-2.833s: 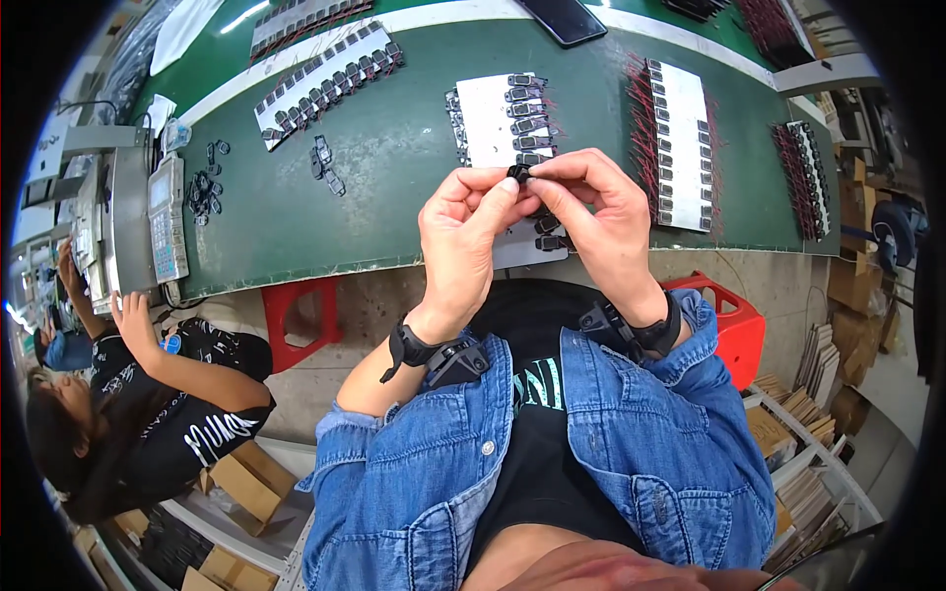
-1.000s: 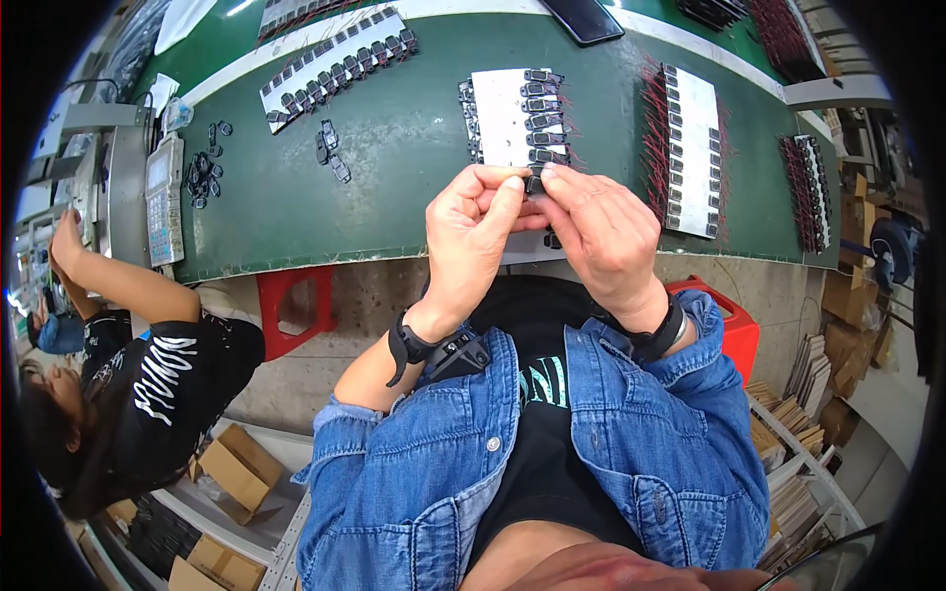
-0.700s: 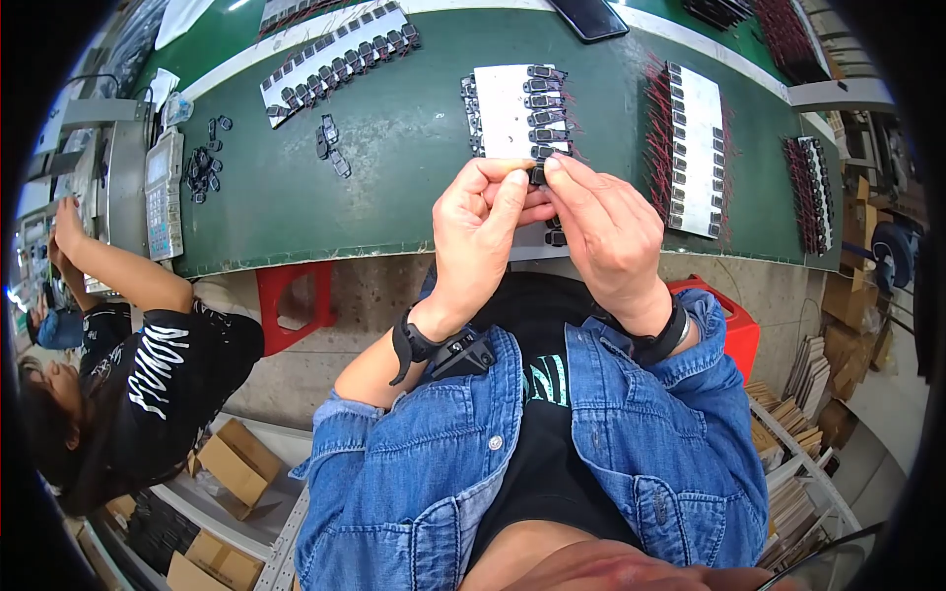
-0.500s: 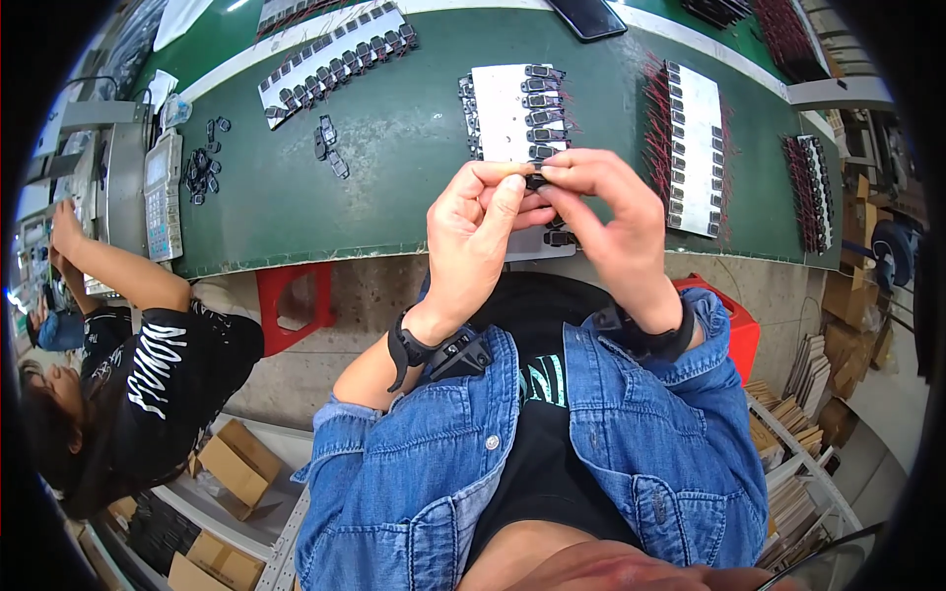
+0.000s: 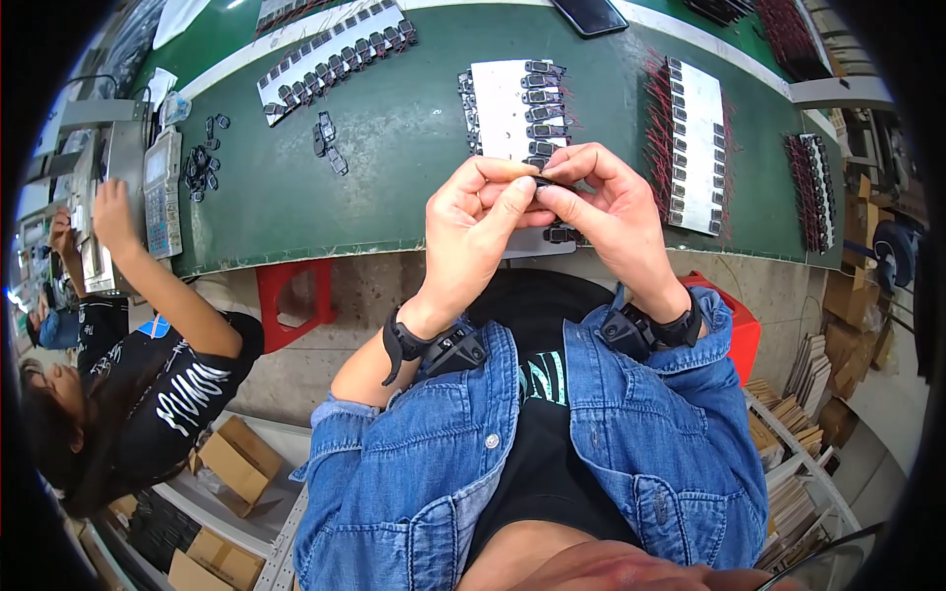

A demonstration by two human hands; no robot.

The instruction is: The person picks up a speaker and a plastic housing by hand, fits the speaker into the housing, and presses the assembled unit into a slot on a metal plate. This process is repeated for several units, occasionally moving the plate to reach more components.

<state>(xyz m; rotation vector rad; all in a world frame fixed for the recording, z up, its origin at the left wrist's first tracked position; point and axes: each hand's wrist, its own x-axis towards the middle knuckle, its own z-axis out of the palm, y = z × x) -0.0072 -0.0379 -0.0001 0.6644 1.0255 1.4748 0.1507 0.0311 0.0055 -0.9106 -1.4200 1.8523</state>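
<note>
Between the fingertips of both hands is a small black part (image 5: 541, 182), mostly covered by the fingers. My left hand (image 5: 480, 219) pinches it from the left, thumb on top. From the right, my right hand (image 5: 613, 212) grips it between thumb and forefinger. Both hands are over the near end of a white board (image 5: 498, 113), which carries small black modules (image 5: 542, 98) with thin red wires along its edges. One more black module (image 5: 560, 234) shows just below my fingers, by the board's near edge.
More loaded boards lie to the right (image 5: 697, 148) and far left (image 5: 330, 61). Loose black parts (image 5: 200, 169) and a pair of parts (image 5: 330, 146) rest on the green table (image 5: 394, 202). A phone (image 5: 589, 16) lies at the back. A co-worker (image 5: 148, 384) works at a machine on the left.
My right hand has turned slightly, its fingers now closer around the black part. My left hand has barely moved. The co-worker's arm has shifted at the machine.
</note>
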